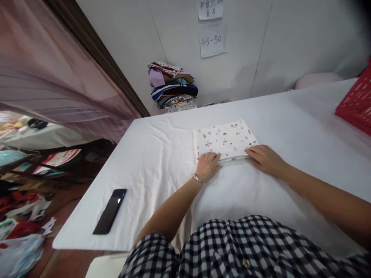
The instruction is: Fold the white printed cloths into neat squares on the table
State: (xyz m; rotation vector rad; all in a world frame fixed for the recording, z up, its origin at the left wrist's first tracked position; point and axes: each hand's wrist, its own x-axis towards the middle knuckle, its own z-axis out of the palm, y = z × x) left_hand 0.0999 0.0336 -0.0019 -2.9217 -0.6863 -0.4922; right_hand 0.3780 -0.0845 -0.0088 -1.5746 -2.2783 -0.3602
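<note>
A folded white cloth [228, 141] printed with small plants and figures lies flat on the white-covered table. At its near left corner, my left hand [208, 166] has its fingers curled over the edge, with a silver bracelet at the wrist. My right hand [266, 159] grips the near right corner between thumb and fingers. Layers show along the front edge between the two hands. The undersides of the fingers and what lies beneath the cloth are hidden.
A black phone [110, 211] lies on the table's left part. Behind the far edge stands a stack of folded fabrics [174, 87]. A red plastic basket [358, 100] is at the right. Handwritten paper signs [213, 40] hang on the wall, and a pink curtain [72, 73] hangs left.
</note>
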